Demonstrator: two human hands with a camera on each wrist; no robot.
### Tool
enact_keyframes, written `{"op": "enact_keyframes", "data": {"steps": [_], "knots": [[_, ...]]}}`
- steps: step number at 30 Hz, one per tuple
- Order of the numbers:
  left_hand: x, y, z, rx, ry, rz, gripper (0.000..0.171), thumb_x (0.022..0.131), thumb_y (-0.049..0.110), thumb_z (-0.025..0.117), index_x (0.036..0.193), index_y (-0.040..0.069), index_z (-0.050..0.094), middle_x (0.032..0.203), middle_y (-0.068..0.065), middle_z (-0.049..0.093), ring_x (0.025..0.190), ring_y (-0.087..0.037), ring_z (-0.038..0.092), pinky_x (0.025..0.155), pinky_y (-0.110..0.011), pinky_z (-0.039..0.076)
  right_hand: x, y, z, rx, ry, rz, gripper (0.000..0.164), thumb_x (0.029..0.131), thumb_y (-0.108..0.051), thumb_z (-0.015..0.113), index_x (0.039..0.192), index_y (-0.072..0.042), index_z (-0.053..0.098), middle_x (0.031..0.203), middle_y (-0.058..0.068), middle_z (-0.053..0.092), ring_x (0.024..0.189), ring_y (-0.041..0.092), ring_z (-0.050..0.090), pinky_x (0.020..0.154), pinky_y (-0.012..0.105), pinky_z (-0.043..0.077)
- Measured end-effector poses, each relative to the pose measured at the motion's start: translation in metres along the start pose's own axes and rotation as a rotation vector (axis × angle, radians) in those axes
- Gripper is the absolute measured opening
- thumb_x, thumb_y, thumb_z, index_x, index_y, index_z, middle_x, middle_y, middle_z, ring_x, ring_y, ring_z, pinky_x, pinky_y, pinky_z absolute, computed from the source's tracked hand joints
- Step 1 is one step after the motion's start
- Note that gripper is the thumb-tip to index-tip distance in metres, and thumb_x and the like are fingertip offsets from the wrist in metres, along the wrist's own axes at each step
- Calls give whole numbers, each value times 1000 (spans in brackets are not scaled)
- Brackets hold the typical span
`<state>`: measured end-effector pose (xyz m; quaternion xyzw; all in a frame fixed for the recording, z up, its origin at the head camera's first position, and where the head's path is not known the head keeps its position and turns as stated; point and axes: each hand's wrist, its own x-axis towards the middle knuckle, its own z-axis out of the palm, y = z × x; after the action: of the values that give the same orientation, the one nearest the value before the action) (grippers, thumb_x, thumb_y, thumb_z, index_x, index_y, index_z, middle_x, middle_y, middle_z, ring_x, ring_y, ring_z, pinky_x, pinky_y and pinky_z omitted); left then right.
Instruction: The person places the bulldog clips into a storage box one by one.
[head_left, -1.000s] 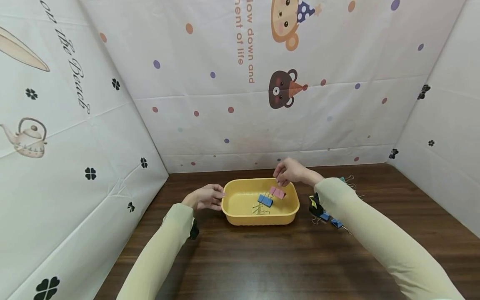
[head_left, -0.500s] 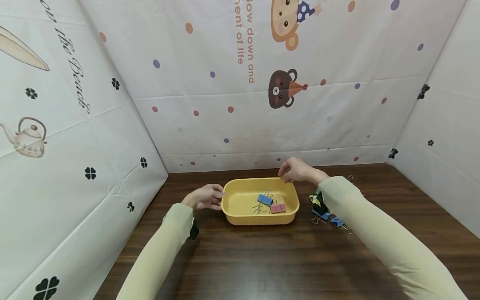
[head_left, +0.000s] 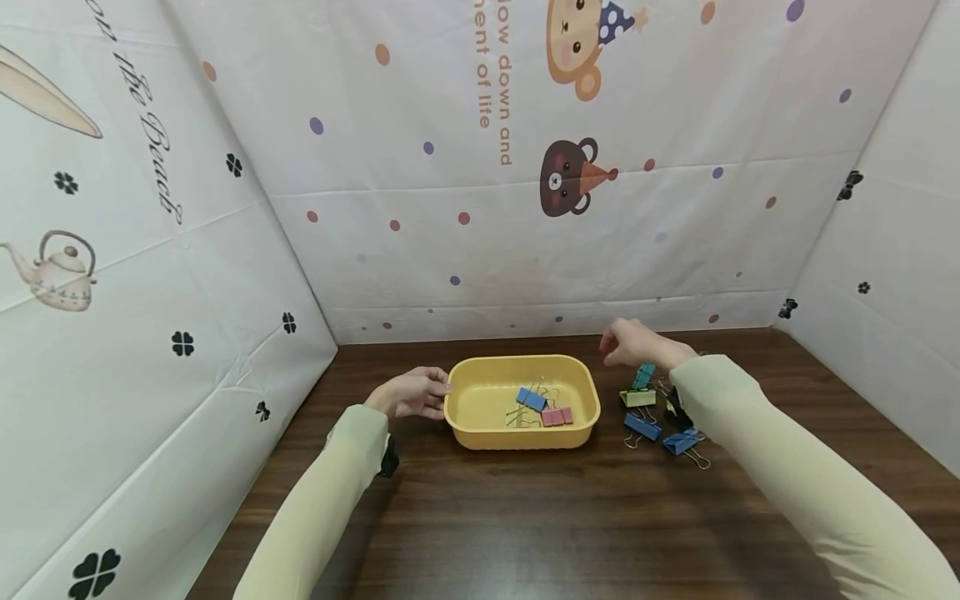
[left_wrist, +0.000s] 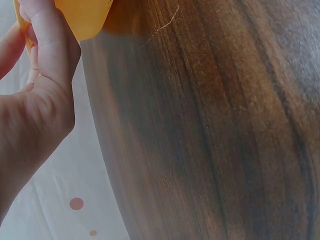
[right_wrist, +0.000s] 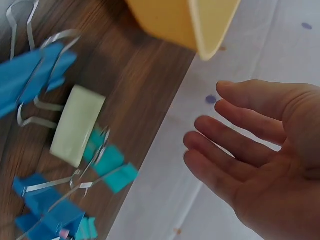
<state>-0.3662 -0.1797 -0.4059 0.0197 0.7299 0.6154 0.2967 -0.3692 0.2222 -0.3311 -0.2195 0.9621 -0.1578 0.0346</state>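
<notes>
My left hand (head_left: 411,393) pinches the left end of a yellow plastic basin (head_left: 517,440), thumb on one side of the rim and fingers on the other. Inside the basin lie a blue binder clip (head_left: 531,400) and a pink binder clip (head_left: 557,417), with more wire handles beside them. Over the table to the right of the basin is my right hand (head_left: 636,343). In the right wrist view its fingers (right_wrist: 230,145) are loosely bent and hold nothing. Nearest to it are a teal binder clip (head_left: 643,377) and a pale yellow one (head_left: 637,398).
Two blue binder clips, one nearer the basin (head_left: 642,427) and one farther right (head_left: 682,442), lie on the dark wooden table (head_left: 510,517). The right sleeve (head_left: 780,467) covers part of the clip group. Printed white cloth (head_left: 420,250) stands behind and at both sides.
The pink clip has dropped from the right hand into the basin. That hand has then moved right, out over the loose clips. The left hand stays on the rim.
</notes>
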Motion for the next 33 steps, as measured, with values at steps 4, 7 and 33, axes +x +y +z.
{"op": "enact_keyframes", "data": {"steps": [4,7,33], "knots": [[1,0,-1,1,4,-1,9,100,10,51,106,6,46,88,-6,56,71,-18,62,65,-30,57,-4,13,1,-39,-7,43,33,82,-13,72,107,8,65,104,24,68,94,37,64,78,47,55],[1,0,-1,0,7,-3,8,100,10,51,105,7,46,88,-6,55,70,-18,62,65,-30,57,-6,25,5,-38,-36,91,39,83,-17,72,110,9,63,105,26,66,90,35,64,74,45,55],[-1,0,0,-8,9,-10,7,99,12,53,103,9,48,91,-7,56,74,-20,61,68,-32,57,-12,56,46,-75,-31,222,31,85,-13,71,103,9,61,89,21,63,72,27,61,61,38,50]]}}
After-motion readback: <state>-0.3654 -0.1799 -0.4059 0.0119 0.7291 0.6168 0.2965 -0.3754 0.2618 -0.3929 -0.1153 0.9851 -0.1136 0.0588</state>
